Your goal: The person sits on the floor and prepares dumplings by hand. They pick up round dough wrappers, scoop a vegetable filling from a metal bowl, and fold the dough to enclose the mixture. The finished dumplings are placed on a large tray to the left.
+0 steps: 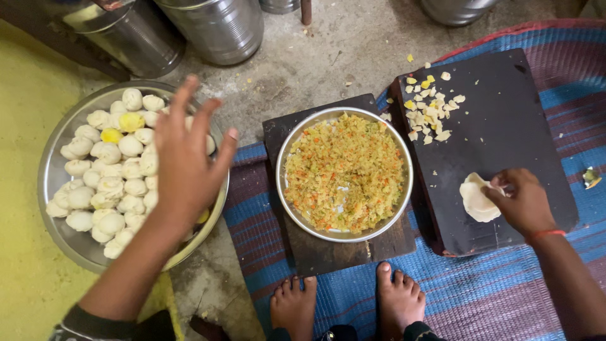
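Dough disc (478,201) pinched in right hand (522,201); left hand (184,165) spread wide above dumplings (113,170).

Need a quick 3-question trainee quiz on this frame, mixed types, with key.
1. True or false: the left hand hovers over the tray of dumplings.
2. What does the right hand pinch on the board?
A. a spoon
B. a dough disc
C. a knife
3. Fill in: the bowl of filling sits between the tray and the ____.

Key:
1. true
2. B
3. board
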